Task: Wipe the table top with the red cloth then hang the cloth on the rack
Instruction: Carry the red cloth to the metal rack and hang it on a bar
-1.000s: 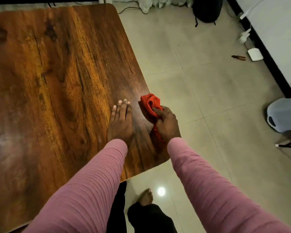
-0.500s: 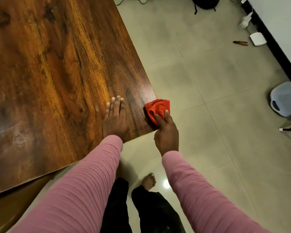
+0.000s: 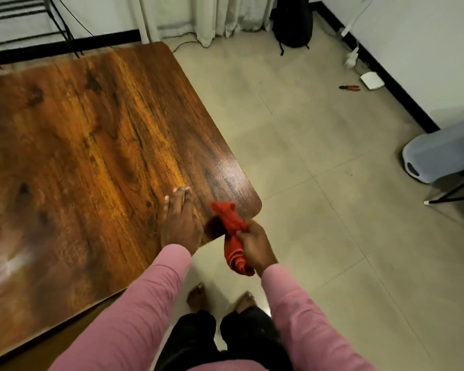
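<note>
The left hand point(image 3: 181, 220) lies flat, palm down, fingers together pointing toward twelve o'clock. At its three o'clock the right hand point(image 3: 253, 243) is curled into a fist, gripping. Both forearms wear pink sleeves.

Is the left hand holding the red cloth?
No. The left hand lies flat on the table, while the right hand grips the bunched red cloth at the table's near corner.

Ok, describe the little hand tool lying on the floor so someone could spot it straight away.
Follow the black skirting along the right wall toward the far corner. Beside a white flat box on the tiles lie the pliers, small and dark-jawed, the only thing there with reddish handles.
</note>
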`<control>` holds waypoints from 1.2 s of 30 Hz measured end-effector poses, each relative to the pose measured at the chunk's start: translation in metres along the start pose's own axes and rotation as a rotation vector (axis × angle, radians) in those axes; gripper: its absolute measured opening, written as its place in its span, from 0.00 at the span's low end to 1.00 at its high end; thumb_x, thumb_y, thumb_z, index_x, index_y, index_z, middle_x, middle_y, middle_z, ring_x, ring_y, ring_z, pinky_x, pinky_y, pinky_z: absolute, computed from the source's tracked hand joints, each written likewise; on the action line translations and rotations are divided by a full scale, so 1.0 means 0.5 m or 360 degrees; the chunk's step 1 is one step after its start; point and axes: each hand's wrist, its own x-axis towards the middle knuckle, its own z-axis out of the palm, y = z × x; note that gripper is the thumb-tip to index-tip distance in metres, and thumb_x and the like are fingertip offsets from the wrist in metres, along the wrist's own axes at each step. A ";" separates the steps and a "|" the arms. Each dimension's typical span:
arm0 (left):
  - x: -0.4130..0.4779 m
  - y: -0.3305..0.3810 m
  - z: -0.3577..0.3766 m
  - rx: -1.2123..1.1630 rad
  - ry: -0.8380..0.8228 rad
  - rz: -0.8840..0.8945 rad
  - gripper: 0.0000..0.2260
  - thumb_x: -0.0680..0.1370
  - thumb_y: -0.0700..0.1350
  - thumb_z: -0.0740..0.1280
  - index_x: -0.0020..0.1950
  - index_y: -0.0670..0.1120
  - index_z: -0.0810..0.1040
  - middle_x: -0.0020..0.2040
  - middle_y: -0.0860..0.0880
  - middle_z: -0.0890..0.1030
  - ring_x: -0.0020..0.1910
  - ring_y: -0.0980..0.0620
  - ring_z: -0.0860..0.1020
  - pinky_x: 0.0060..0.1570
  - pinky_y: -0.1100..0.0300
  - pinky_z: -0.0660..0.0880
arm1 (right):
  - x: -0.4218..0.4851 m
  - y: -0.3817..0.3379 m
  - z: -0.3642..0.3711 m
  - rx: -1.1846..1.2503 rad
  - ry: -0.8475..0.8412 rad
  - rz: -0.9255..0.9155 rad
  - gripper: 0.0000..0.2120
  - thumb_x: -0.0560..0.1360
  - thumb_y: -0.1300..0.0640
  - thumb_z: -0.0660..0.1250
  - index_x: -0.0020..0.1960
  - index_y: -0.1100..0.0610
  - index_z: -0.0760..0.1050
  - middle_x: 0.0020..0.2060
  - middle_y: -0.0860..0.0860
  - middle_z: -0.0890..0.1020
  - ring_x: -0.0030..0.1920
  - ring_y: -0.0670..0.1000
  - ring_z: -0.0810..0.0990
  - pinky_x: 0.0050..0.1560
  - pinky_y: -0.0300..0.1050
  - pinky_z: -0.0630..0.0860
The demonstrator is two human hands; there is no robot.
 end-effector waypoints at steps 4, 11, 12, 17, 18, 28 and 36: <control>-0.013 0.020 -0.031 -0.0030 -0.0008 0.0119 0.25 0.75 0.39 0.61 0.73 0.42 0.65 0.74 0.43 0.63 0.74 0.44 0.60 0.74 0.48 0.52 | 0.009 -0.040 -0.071 0.0417 0.0003 0.0124 0.11 0.78 0.65 0.57 0.55 0.54 0.73 0.45 0.55 0.81 0.40 0.53 0.80 0.37 0.40 0.77; -0.003 0.133 -0.045 -0.0013 -0.0028 0.0313 0.22 0.77 0.40 0.60 0.72 0.44 0.66 0.74 0.44 0.64 0.74 0.44 0.60 0.73 0.53 0.44 | 0.054 -0.078 -0.162 0.1008 0.0080 0.0117 0.13 0.77 0.66 0.57 0.54 0.54 0.76 0.44 0.54 0.84 0.41 0.54 0.84 0.39 0.45 0.80; 0.007 0.154 -0.043 -0.0038 -0.0034 0.0323 0.23 0.78 0.40 0.59 0.73 0.44 0.65 0.75 0.44 0.63 0.74 0.44 0.59 0.74 0.51 0.48 | 0.064 -0.083 -0.176 0.1090 0.0077 0.0099 0.16 0.75 0.69 0.56 0.52 0.55 0.77 0.42 0.53 0.85 0.40 0.53 0.84 0.39 0.45 0.81; 0.073 0.277 -0.031 0.0040 -0.0031 0.0354 0.24 0.78 0.40 0.57 0.74 0.43 0.62 0.75 0.44 0.62 0.75 0.46 0.57 0.75 0.51 0.46 | 0.142 -0.112 -0.278 0.1174 0.0035 0.0097 0.18 0.70 0.70 0.51 0.49 0.56 0.75 0.41 0.53 0.77 0.39 0.54 0.73 0.39 0.44 0.69; 0.086 0.302 -0.028 0.0059 -0.0037 0.0322 0.24 0.78 0.41 0.57 0.74 0.44 0.62 0.75 0.44 0.62 0.75 0.46 0.56 0.75 0.51 0.46 | 0.161 -0.121 -0.307 0.1182 -0.0017 0.0070 0.18 0.70 0.69 0.52 0.51 0.55 0.75 0.44 0.53 0.78 0.42 0.54 0.74 0.41 0.45 0.69; 0.219 0.513 0.001 0.0110 -0.0045 0.0128 0.25 0.81 0.48 0.54 0.77 0.51 0.52 0.78 0.48 0.52 0.77 0.49 0.48 0.70 0.55 0.33 | 0.330 -0.212 -0.517 0.1240 -0.0258 -0.0030 0.14 0.77 0.63 0.56 0.57 0.53 0.76 0.48 0.50 0.84 0.49 0.53 0.82 0.46 0.49 0.79; 0.342 0.596 0.012 0.0066 0.0062 -0.0024 0.26 0.81 0.50 0.53 0.78 0.50 0.49 0.79 0.48 0.50 0.77 0.49 0.47 0.71 0.55 0.35 | 0.457 -0.302 -0.563 0.1157 -0.0187 0.0031 0.15 0.75 0.66 0.52 0.49 0.57 0.77 0.36 0.49 0.84 0.40 0.50 0.80 0.39 0.45 0.77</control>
